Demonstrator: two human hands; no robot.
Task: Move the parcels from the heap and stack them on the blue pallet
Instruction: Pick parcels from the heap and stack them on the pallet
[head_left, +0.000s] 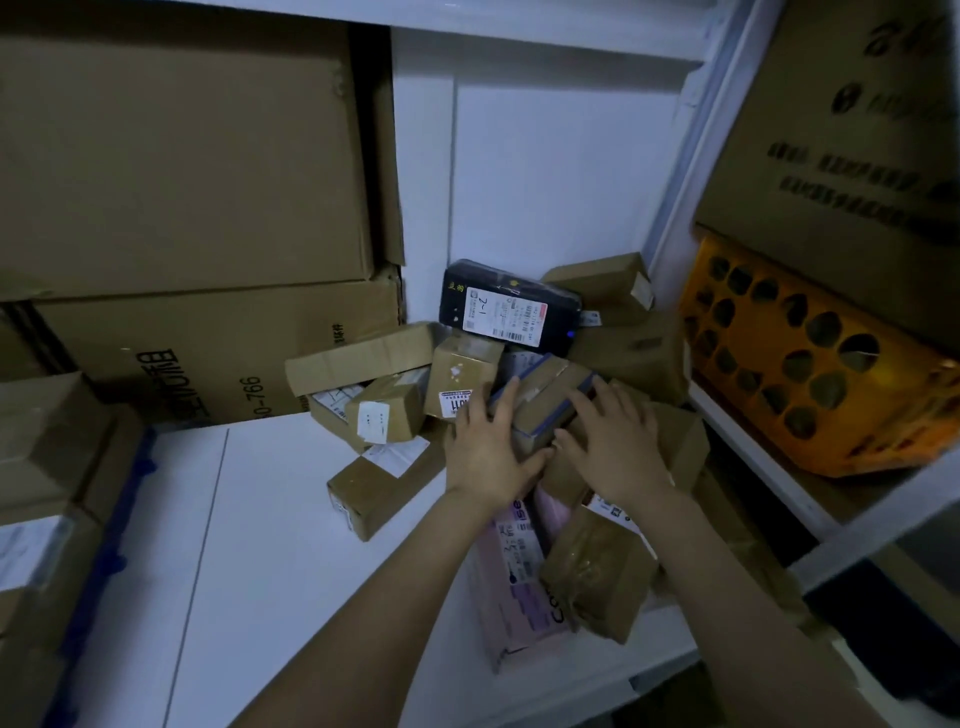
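Observation:
A heap of parcels lies in the corner on the white floor (249, 545). Both hands are on a brown box with blue tape (545, 405) in the heap's middle. My left hand (485, 447) grips its left side, thumb under the near edge. My right hand (613, 441) lies over its right side, fingers spread. A black parcel with a white label (506, 312) leans against the wall behind. A pink parcel (514, 571) and a taped brown parcel (597, 571) lie under my forearms. The blue pallet (111, 545) shows at the left edge with brown boxes (47, 457) stacked on it.
Large cardboard cartons (182, 208) stand against the wall at the left. On the right a white shelf rack (769, 478) holds an orange perforated crate (810, 364) with a big carton (857, 145) on top. Small brown boxes (384, 410) lie left of the heap.

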